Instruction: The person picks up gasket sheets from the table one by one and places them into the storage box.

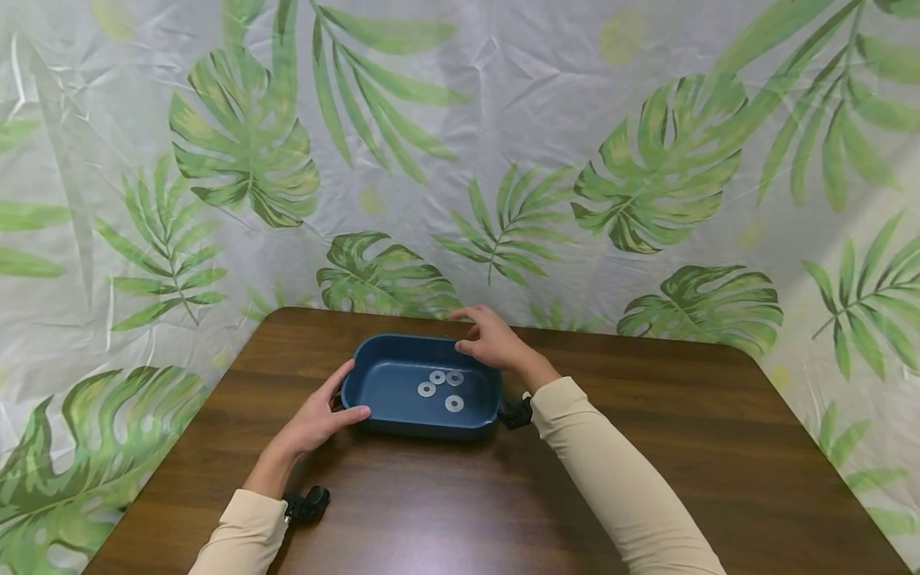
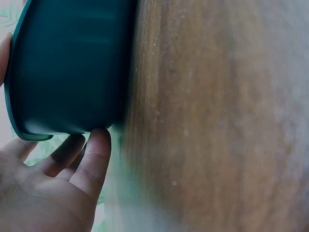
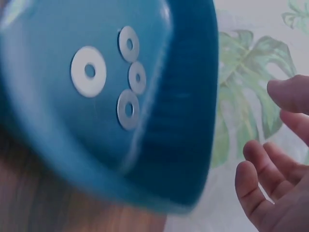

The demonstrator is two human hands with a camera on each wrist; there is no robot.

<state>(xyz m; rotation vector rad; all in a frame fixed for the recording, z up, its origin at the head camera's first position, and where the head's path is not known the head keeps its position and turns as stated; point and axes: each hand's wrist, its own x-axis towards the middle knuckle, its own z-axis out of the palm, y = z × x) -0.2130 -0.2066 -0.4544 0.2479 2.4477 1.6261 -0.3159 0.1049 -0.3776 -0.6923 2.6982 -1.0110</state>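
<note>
Brown table; blue tray (washers inside), left end in left grip.

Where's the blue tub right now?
In the head view, the tub sits just left of middle on the table, left hand at its left end, right hand by its far right corner.

The container near the tabletop's far edge is plain blue, and in both wrist views its walls lean toward teal. The four washers inside it are silver-grey. The tabletop is brown, streaked with darker wood grain, with a pale sheen toward its near edge. Beyond the far edge, the sheet is pale grey, printed with green leaves and faint yellow spots. Both sleeves are plain cream; the wrist cameras are black.
</note>
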